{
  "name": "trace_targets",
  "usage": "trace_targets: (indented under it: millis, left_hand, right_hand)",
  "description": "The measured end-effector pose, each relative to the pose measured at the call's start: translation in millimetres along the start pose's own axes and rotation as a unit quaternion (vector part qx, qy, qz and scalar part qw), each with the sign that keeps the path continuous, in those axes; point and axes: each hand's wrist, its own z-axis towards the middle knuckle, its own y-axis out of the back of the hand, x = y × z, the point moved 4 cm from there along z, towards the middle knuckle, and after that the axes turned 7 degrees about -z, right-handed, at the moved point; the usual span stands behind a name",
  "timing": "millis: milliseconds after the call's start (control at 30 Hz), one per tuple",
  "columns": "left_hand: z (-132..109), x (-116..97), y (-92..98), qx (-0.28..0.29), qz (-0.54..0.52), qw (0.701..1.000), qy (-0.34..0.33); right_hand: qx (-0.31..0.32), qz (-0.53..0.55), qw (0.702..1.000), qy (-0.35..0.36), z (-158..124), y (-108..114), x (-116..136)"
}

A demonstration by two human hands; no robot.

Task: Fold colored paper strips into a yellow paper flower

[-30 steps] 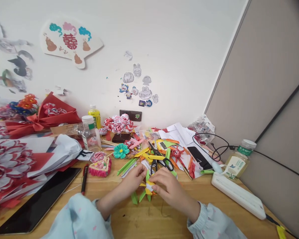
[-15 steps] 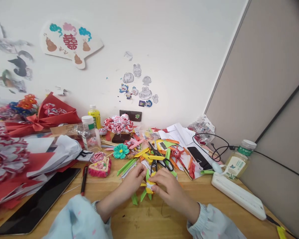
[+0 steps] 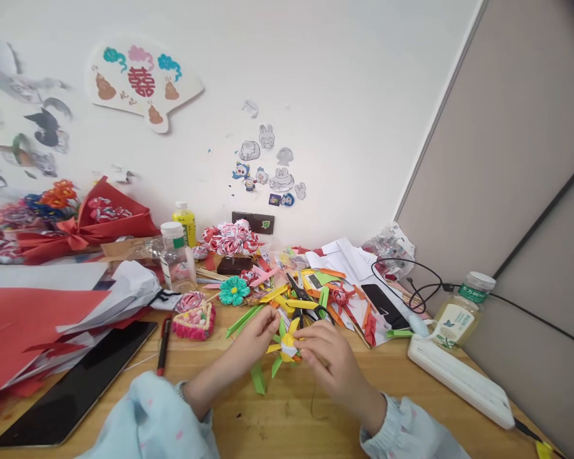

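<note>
A folded-paper flower [image 3: 287, 347] with yellow and green strip petals and a pale centre is between my two hands, low over the wooden table. My left hand [image 3: 261, 335] is closed at its left side, fingertips pinched at the petals; the exact hold is partly hidden. Over on the right, my right hand [image 3: 333, 358] pinches the flower's edge with bent fingers. One green strip [image 3: 257, 377] hangs below my left hand. Just behind the flower, black scissors [image 3: 302, 294] lie on yellow and orange paper strips. A thin thread or wire [image 3: 312, 398] shows below my right hand.
To the left are a black tablet [image 3: 76, 386], a pen [image 3: 163, 347], a pink-edged box [image 3: 194, 320] and red paper [image 3: 33, 325]. A phone [image 3: 385, 306], white power strip [image 3: 459, 381] and bottle [image 3: 463, 312] are at right. A teal flower [image 3: 234, 291] lies behind.
My right hand has shifted slightly and the flower has turned, showing more yellow petals around its centre. The large red-and-white paper blooms at the left edge have gone from there, exposing red paper.
</note>
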Motion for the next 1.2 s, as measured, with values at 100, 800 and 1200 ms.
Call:
trace_targets:
  millis: [100,800,1200]
  left_hand:
    - [-2,-4,-1.3,0.022,-0.017,1.0,0.0]
    - [-11,-11,-16.8,0.017,0.027,0.999,-0.018]
    - [-18,-14,-15.8,-0.006,0.094,0.993,-0.064]
  right_hand:
    - [-0.065,0.024,0.992,-0.107,1,5,-15]
    - [-0.04,0.112,0.962,-0.244,-6,-18,-36]
    - [-0.058,0.087,0.979,-0.173,-4,-12,-27]
